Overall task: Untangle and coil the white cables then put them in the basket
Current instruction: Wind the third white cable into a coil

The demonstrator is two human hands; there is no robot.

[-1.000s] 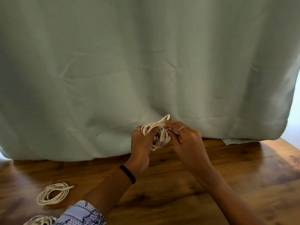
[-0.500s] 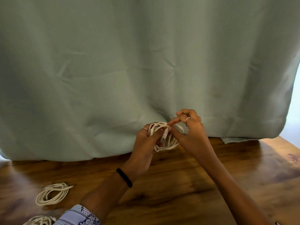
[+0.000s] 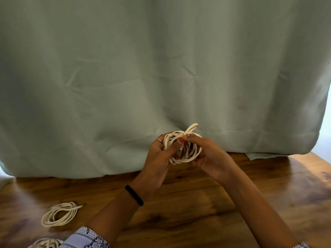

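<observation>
Mid-frame, my left hand (image 3: 157, 154) grips the white cable coil (image 3: 184, 149); my right hand (image 3: 206, 153) pinches its tail loop — a slip there unwinds everything.

Dim, soft daylight overall. Brightest at the right edge and lower-left corner, where light comes in past the curtain (image 3: 161, 72). Warm glare patches on the wooden table (image 3: 206, 208) at far right and left; soft shadows under the forearms. Wide-angle bending at the edges: curtain hem bows. Image soft, slight motion blur on the hands (image 3: 211, 156); cable (image 3: 182, 149) detail there is smeared, plug possibly visible. Corners are mushy.
</observation>
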